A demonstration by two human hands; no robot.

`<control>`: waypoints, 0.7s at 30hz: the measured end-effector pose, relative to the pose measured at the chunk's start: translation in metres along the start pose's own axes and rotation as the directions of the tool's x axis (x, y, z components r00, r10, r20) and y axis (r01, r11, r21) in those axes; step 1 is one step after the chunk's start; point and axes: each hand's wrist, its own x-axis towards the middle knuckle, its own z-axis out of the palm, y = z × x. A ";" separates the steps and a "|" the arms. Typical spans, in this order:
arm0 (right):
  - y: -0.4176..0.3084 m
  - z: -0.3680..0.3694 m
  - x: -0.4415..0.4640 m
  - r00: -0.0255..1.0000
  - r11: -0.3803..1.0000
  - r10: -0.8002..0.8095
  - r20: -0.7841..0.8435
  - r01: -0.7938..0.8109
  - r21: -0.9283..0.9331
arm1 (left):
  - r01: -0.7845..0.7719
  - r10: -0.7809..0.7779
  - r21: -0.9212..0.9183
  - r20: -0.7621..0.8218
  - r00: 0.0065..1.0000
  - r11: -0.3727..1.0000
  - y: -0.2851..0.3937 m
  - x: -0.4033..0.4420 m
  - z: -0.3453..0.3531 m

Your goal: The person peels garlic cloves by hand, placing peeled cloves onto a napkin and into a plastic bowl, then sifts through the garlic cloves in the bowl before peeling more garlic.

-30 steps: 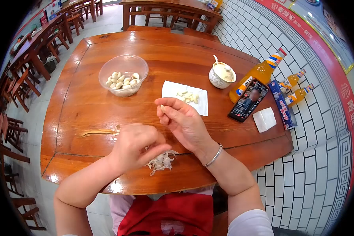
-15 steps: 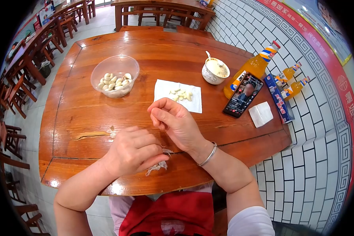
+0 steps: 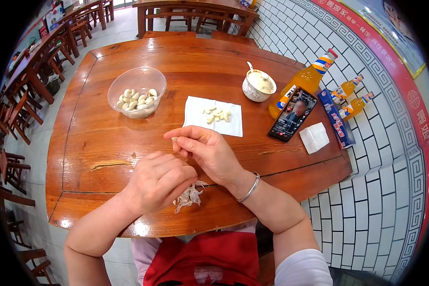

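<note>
So the right hand (image 3: 206, 151) has a garlic clove (image 3: 174, 139) pinched between thumb and index finger, with only a small pale bit of it showing. It's up over the middle of the desk (image 3: 93, 143), a little nearer than the white napkin (image 3: 231, 127). The other fingers on that hand are curled in, and there's a silver bracelet (image 3: 249, 187) on the wrist.

Left hand (image 3: 158, 182) is just beside it, back up, fingers bent under. Can't tell if it's got hold of anything, since the fingertips are hidden. A little heap of papery garlic skins (image 3: 190, 196) sits on the desk right by it, at the near edge.

On the far left there's a clear plastic bowl (image 3: 137, 77) with a bunch of cloves (image 3: 137, 100) in it. The napkin is right of that, with a small pile of peeled cloves (image 3: 217, 114) on top.

Over on the right: a patterned white pot (image 3: 255, 93) with a spoon (image 3: 249, 66) sticking out, a big orange bottle (image 3: 307, 76), a phone (image 3: 293, 115) propped up against it with its screen lit, a white tissue pack (image 3: 314, 138) and a blue box (image 3: 336, 119) by the tiled wall (image 3: 367, 209).
</note>
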 end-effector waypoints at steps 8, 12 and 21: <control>0.000 0.000 0.000 1.000 1.000 -0.028 -0.009 0.028 0.005 | -0.006 0.005 0.009 0.043 0.999 1.000 0.000 0.002 -0.009; 0.001 -0.001 0.000 0.999 0.999 -0.038 0.005 0.038 0.001 | 0.002 0.004 0.054 -0.102 0.995 0.999 -0.002 0.001 -0.002; 0.002 0.002 0.000 0.999 0.999 -0.032 -0.025 0.031 -0.020 | 0.020 -0.005 0.096 -0.153 0.988 0.995 0.000 0.005 -0.012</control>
